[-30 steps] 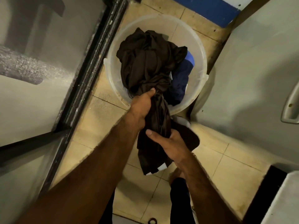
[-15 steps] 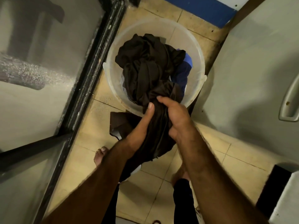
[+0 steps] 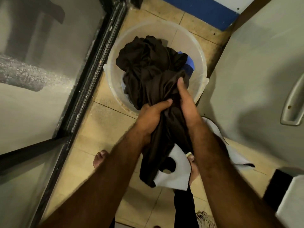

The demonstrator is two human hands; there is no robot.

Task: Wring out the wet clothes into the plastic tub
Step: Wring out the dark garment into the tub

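A translucent white plastic tub (image 3: 199,56) stands on the tiled floor, heaped with dark brown cloth (image 3: 144,63) and a blue garment (image 3: 190,62) at its right side. A long brown garment (image 3: 164,135) runs from the heap over the tub's near rim and down toward my legs. My left hand (image 3: 152,115) grips it just below the rim. My right hand (image 3: 185,102) holds it beside the left one, thumb stretched up along the cloth. The garment's hanging end shows a white lining (image 3: 177,171).
A dark-framed glass door (image 3: 92,76) runs along the left. A grey door with a handle (image 3: 294,102) closes off the right. Bare feet (image 3: 100,159) stand on the beige tiles below the tub. A blue wall strip (image 3: 205,9) lies behind it.
Both hands shifted along the brown garment. The left hand went from an open reach to a full grip, and the right hand moved to its right side. White lining now hangs in sight.
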